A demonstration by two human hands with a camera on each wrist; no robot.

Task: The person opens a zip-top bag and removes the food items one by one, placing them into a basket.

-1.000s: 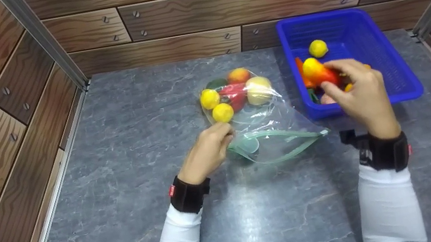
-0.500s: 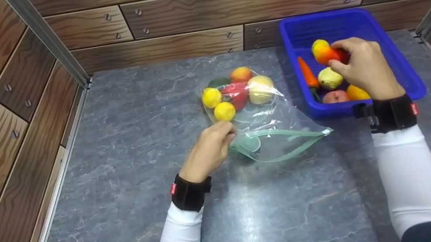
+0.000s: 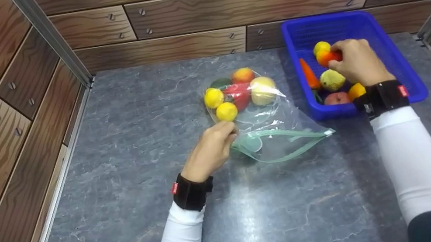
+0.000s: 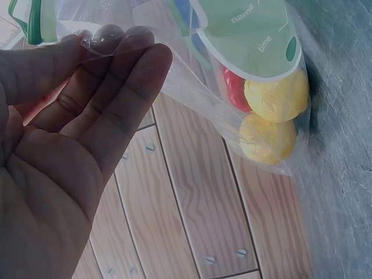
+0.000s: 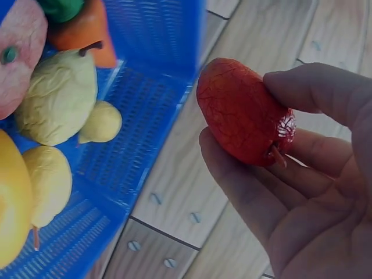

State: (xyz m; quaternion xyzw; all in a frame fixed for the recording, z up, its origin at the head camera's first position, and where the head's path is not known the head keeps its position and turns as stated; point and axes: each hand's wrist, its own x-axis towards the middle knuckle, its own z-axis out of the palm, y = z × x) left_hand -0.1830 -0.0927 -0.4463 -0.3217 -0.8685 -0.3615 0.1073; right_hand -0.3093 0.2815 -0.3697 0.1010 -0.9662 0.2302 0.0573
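A clear zip bag [image 3: 282, 122] with a green seal lies on the grey tabletop, its mouth gaping toward the near side. My left hand [image 3: 209, 151] pinches the bag's left edge by the seal, thumb against fingertips [image 4: 139, 38]. Inside the bag show two lemons [image 3: 226, 111], a red pepper-like piece [image 3: 239, 94], a pale round fruit [image 3: 263, 90], a dark green piece and an orange-red fruit [image 3: 242, 75]. Over the blue basket [image 3: 403, 65], my right hand [image 3: 360, 60] holds a red mango [image 5: 247, 113] between thumb and fingers, its short stem toward the palm.
Within the basket are a carrot [image 3: 309, 73], a wrinkled yellow-green fruit [image 3: 331, 80], a pink fruit [image 3: 336, 98], an orange-yellow fruit [image 3: 356, 91] and a lemon [image 3: 321, 47]. Wood-patterned walls [image 3: 162, 17] bound the tabletop at the back and sides.
My right hand has moved with the mango away from the basket's near end toward its back, uncovering fruit beneath. The left hand keeps its grip on the bag, which stays put.
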